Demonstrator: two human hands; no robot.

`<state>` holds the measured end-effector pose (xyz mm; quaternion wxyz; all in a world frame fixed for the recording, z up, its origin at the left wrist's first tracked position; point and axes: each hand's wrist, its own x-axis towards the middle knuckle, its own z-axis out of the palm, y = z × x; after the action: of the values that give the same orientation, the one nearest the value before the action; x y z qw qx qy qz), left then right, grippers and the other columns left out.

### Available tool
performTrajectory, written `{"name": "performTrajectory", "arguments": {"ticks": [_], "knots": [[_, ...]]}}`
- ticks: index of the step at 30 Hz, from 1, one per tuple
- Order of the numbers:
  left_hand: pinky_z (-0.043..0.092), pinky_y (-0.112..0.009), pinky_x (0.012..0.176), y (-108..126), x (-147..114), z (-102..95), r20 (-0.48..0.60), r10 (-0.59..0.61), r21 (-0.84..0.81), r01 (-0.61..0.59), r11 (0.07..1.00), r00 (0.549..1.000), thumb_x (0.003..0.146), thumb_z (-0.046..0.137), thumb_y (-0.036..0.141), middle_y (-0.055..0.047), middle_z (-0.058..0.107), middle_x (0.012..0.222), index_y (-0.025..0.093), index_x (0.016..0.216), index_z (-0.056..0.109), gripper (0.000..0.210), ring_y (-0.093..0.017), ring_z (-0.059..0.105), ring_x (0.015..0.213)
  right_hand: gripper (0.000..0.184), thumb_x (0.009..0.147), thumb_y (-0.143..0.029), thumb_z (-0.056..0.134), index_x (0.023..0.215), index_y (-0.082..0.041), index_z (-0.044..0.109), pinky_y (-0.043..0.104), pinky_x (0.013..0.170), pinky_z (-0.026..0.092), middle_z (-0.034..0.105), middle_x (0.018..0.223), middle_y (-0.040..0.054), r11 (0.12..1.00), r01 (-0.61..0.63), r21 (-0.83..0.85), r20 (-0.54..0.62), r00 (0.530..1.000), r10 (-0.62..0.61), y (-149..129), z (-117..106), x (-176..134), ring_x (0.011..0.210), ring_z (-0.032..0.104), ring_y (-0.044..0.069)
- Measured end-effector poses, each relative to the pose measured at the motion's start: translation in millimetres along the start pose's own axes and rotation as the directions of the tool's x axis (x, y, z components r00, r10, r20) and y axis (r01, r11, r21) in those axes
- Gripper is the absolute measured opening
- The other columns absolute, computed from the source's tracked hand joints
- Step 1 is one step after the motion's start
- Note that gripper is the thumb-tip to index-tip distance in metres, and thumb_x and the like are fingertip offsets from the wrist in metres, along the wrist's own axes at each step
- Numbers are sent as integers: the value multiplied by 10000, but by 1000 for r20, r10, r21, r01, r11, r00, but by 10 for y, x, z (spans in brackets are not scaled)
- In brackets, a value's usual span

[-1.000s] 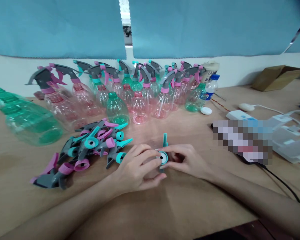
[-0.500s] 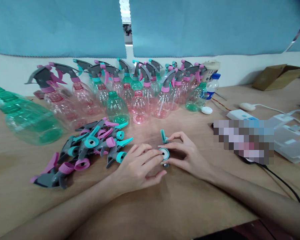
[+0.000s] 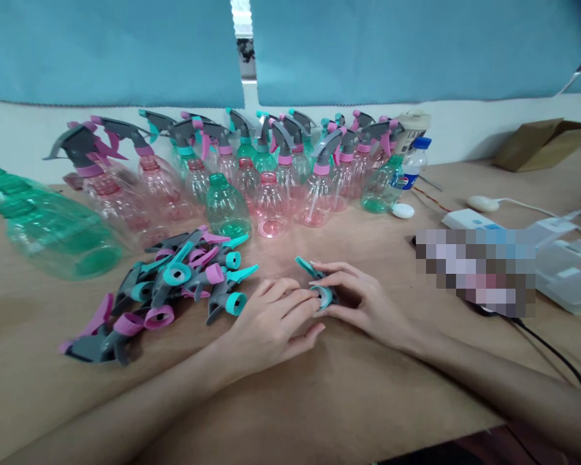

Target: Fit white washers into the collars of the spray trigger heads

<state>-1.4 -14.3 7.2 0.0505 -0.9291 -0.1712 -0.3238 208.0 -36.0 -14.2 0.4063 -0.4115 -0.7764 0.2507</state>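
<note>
My right hand (image 3: 356, 300) grips a grey and teal trigger spray head (image 3: 323, 296) between thumb and fingers, its round collar facing left. Pale material shows inside that collar. My left hand (image 3: 281, 318) reaches across from the left, fingertips at the collar's opening and thumb held apart below; it grips nothing that I can see. Just left of it lies a heap of loose spray heads (image 3: 177, 274) with grey bodies and pink or teal collars. Behind the hands stand a green bottle (image 3: 227, 210) and a pink bottle (image 3: 270, 210), both without heads.
Bottles fitted with spray heads (image 3: 316, 187) line the wall. Green bottles (image 3: 62, 232) stand at the left. To the right are a Pepsi bottle (image 3: 411, 169), a white oval object (image 3: 403, 210), a power strip (image 3: 472, 223), a blurred-out device (image 3: 469, 271) with a black cable, and a cardboard box (image 3: 537, 148).
The spray head has tilted in my right hand: its collar has turned, and its teal trigger now leans further left. My left fingertips stay at the collar.
</note>
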Motion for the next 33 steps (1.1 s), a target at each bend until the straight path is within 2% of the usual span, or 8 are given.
{"name": "performTrajectory", "arguments": {"ticks": [7, 15, 21, 27, 31, 33], "knots": [[431, -325, 754, 21, 4, 8, 13, -11, -10, 11, 1000, 1000, 828, 629, 256, -33, 698, 995, 162, 1088, 564, 284, -206, 553, 907, 229, 780, -259, 703, 993, -255, 618, 459, 984, 448, 556, 1250, 71, 978, -70, 194, -36, 996, 78, 29, 27, -16, 1184, 540, 243], [399, -327, 726, 36, 13, -10, 2, -16, 10, 16, 1000, 1000, 810, 627, 258, -33, 701, 983, 179, 989, 596, 199, -205, 571, 874, 221, 781, -259, 706, 982, -254, 615, 471, 1002, 434, 539, 1263, 71, 956, -102, 275, -12, 994, 110, 39, 45, -21, 1193, 534, 242], [394, -339, 755, 88, 53, -23, -16, -37, 21, 37, 999, 999, 821, 614, 264, -34, 708, 965, 166, 1021, 585, 224, -210, 580, 891, 209, 786, -285, 698, 972, -252, 607, 467, 980, 457, 556, 1252, 72, 955, -90, 283, -38, 994, 105, 52, 52, -35, 1169, 554, 242], [402, -351, 763, 61, 39, -13, -33, -22, 36, 23, 999, 999, 820, 616, 263, -53, 685, 981, 174, 946, 593, 156, -218, 583, 911, 200, 784, -265, 701, 962, -246, 613, 460, 991, 446, 556, 1261, 76, 975, -57, 215, -26, 998, 64, 4, 41, -21, 1189, 539, 246], [408, -397, 751, 13, 19, -13, -99, -85, 82, 93, 992, 991, 806, 626, 300, -109, 635, 1034, 193, 965, 605, 193, -261, 571, 930, 195, 783, -263, 700, 957, -248, 612, 462, 993, 443, 557, 1263, 74, 969, -61, 240, -29, 997, 70, -15, 50, -9, 1182, 547, 246], [420, -411, 762, 16, 19, -5, -96, -113, 48, 118, 992, 989, 805, 628, 313, -120, 619, 1043, 188, 1004, 600, 237, -265, 567, 939, 197, 783, -251, 699, 960, -246, 613, 460, 986, 448, 562, 1257, 76, 975, -44, 218, -31, 998, 52, -16, 51, -8, 1182, 546, 245]]}}
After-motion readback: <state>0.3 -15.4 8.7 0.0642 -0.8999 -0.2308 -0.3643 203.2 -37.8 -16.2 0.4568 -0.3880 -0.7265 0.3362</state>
